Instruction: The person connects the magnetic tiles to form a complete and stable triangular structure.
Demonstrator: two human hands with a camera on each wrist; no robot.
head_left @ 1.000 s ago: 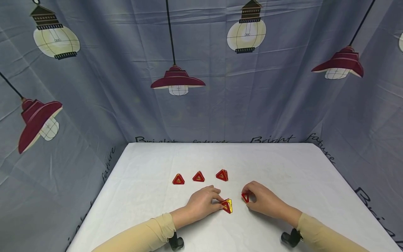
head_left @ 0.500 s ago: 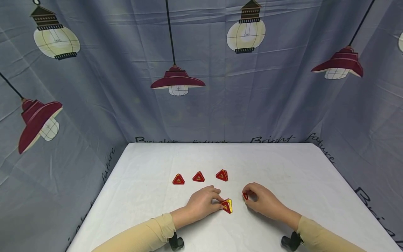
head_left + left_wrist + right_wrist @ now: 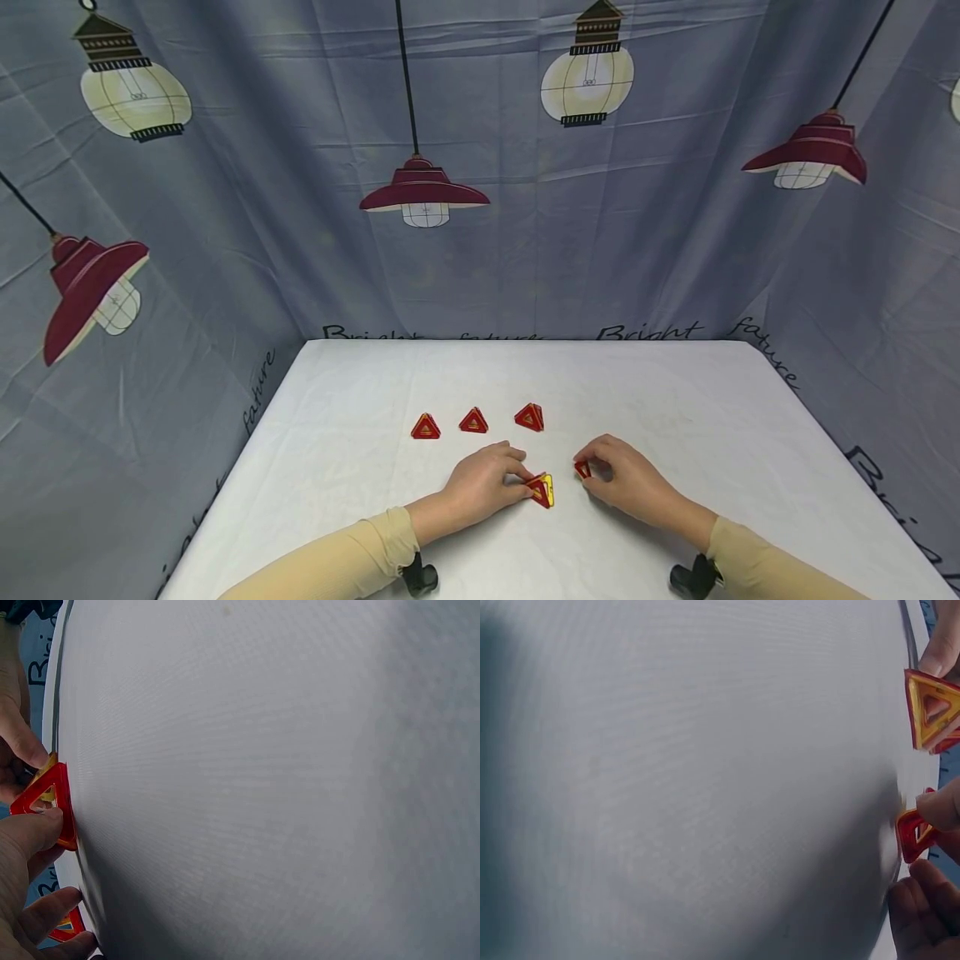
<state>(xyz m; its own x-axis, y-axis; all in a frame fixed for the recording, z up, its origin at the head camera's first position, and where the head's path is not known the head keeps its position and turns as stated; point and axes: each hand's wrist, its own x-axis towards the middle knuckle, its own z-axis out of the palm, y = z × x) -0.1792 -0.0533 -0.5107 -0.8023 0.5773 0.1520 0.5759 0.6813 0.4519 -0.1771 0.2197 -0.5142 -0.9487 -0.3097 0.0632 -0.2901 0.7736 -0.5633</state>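
Observation:
My left hand (image 3: 483, 483) pinches a red and yellow triangular magnetic tile piece (image 3: 541, 492) between thumb and fingers, low over the white table. In the left wrist view its red triangle (image 3: 67, 814) faces the camera, with the thumb across it. The right wrist view shows a yellow face (image 3: 917, 712) with a red edge. To its right, my right hand (image 3: 630, 483) pinches a smaller-looking red triangular tile (image 3: 582, 471) by its edges; the fingers partly cover it. A gap separates the two held pieces in the head view.
Behind the hands, three red pyramid-like pieces stand in a row: a left one (image 3: 426, 427), a middle one (image 3: 473, 421) and a right one (image 3: 529, 417). They rest on the white table (image 3: 360, 467). A grey curtain (image 3: 480, 275) with printed lamps surrounds it.
The tile in my right hand has turned, showing a narrower face than a second ago, and the right hand has shifted slightly. My left hand and the row of pieces stay put.

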